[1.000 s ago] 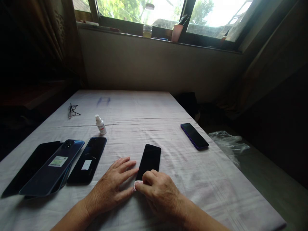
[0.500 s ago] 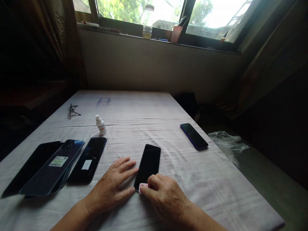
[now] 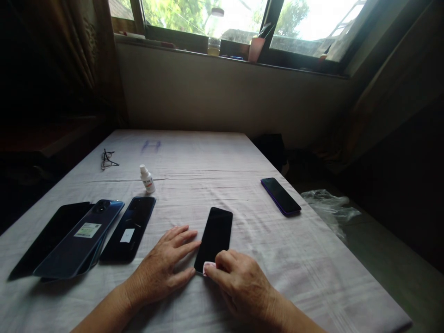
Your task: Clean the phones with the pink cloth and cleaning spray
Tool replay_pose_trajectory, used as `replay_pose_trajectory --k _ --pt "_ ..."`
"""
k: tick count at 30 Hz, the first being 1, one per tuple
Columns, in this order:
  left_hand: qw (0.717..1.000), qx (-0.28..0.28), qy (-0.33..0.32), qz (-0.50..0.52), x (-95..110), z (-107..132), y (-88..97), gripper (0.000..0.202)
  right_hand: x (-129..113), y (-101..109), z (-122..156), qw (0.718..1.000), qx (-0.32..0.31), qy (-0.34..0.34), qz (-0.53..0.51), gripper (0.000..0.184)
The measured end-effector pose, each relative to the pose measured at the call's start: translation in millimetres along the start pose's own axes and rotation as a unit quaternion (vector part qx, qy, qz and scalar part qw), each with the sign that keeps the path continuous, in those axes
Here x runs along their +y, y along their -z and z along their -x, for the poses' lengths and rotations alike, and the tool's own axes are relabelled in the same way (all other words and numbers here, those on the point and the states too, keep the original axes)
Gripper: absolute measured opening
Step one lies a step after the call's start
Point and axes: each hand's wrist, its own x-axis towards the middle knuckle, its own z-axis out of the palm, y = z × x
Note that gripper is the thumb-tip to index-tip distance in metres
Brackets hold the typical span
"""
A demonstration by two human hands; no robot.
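Note:
A black smartphone (image 3: 215,231) lies screen up on the cloth in front of me. My left hand (image 3: 169,259) rests flat beside it with fingers spread, the fingertips touching its left edge. My right hand (image 3: 243,280) is closed on a small pale pink cloth (image 3: 208,266), pressed to the phone's lower end. The hand hides the lower right corner of the phone and most of the cloth. To the left, a dark phone with a white label (image 3: 133,222) lies back up, next to a stack of phones (image 3: 74,240) topped by a blue one with a sticker.
A white bottle (image 3: 148,179) stands upright behind the left phones, with eyeglasses (image 3: 108,159) farther back. Near the right edge of the table (image 3: 208,157) lies a purple-edged phone (image 3: 280,196). Clear plastic (image 3: 328,208) is beyond that edge. A pink cup (image 3: 255,49) stands on the windowsill.
The whole view has shifted slightly, so things sit a little farther right. Both hands keep nearly the same place on the phone, the right still pressing the cloth at its lower end.

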Motion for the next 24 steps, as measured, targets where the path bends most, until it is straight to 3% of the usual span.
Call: replay_pose_trajectory --k 9,18,24 --pt "1.0 0.012 -0.001 -0.001 -0.2 0.4 -0.7 0.062 23.1 -0.5 -3.9 0.996 0.052 -0.055 0.035 0.024" --pt "1.0 0.012 -0.01 -0.003 -1.1 -0.2 -0.7 0.061 1.9 -0.4 0.2 1.0 0.021 -0.005 0.005 0.023" --pt "1.0 0.013 -0.007 -0.003 0.1 0.1 -0.3 0.062 20.5 -4.2 -3.3 0.997 0.059 -0.041 0.032 0.024"
